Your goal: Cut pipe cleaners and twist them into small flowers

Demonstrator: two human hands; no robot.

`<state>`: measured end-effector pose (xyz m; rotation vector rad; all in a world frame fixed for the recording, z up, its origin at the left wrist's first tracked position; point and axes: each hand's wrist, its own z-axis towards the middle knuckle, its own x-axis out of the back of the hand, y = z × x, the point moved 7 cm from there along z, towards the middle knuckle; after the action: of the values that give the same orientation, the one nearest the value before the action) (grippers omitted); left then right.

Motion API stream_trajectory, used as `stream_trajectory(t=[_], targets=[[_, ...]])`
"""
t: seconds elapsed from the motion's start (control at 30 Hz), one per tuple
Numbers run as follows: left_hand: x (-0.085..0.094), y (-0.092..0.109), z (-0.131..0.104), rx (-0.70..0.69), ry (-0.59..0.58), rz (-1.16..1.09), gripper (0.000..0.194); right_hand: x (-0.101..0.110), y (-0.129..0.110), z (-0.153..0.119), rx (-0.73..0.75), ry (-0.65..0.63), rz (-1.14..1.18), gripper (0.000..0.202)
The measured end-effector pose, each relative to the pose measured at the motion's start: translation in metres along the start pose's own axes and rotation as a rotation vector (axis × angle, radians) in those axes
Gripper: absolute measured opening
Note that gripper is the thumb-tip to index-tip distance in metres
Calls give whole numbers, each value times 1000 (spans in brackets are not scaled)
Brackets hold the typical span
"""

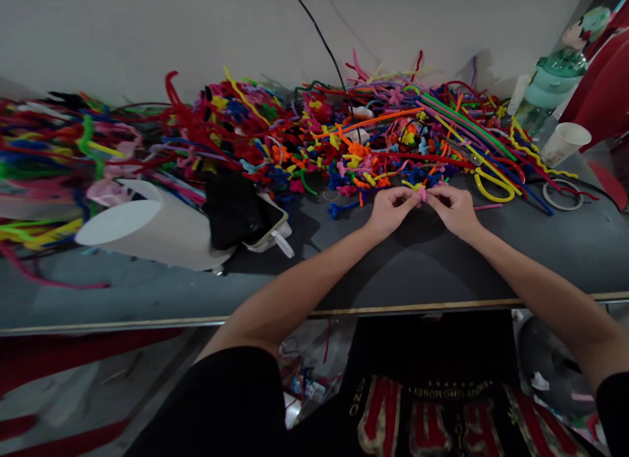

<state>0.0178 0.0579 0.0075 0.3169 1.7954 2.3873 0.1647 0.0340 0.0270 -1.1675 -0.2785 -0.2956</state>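
Head view: both hands pinch one small pink piece

The near strip of the grey table [407, 280] lies under the forearms. Just beyond it, the left hand [392, 210] and the right hand [455, 211] meet, thumb and fingertips of each closed on a pink piece [422, 194] between them, near the front of the heap. The piece is tiny here and partly covered by fingers, so I cannot tell how it is folded. It looks like fuzzy stem: probably very light, soft outside, with a wiry core that bends easily. It seems neither slippery nor fragile, though hard squeezing could flatten the fuzz; a fingertip hold at each end would suit it. To the right lie scissors [493, 199] with a yellow handle and, farther right, a pale ring [565, 208]. Farther off, a heap of coloured stems [363, 149] spreads left and right along the wall [147, 37], with a paper cup [560, 147] at far right.
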Motion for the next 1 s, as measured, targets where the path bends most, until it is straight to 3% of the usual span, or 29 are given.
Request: stream_trajectory(t=[0.43, 0.63, 0.77, 0.83, 1.0], targets=[[0, -8, 2, 64, 79, -162, 46, 3, -9, -2, 124, 44, -80, 25], [0, -2, -1, -33, 33, 25, 46, 1, 0, -4, 51, 63, -14, 26], [5, 13, -2, -216, 47, 236, 42, -4, 14, 2, -127, -73, 172, 32], [8, 23, -3, -383, 55, 374, 35, -9, 19, 4, -237, -229, 257, 33], [1, 40, -17, -843, -74, 579, 21, -15, 24, -2, -443, -542, 425, 28]])
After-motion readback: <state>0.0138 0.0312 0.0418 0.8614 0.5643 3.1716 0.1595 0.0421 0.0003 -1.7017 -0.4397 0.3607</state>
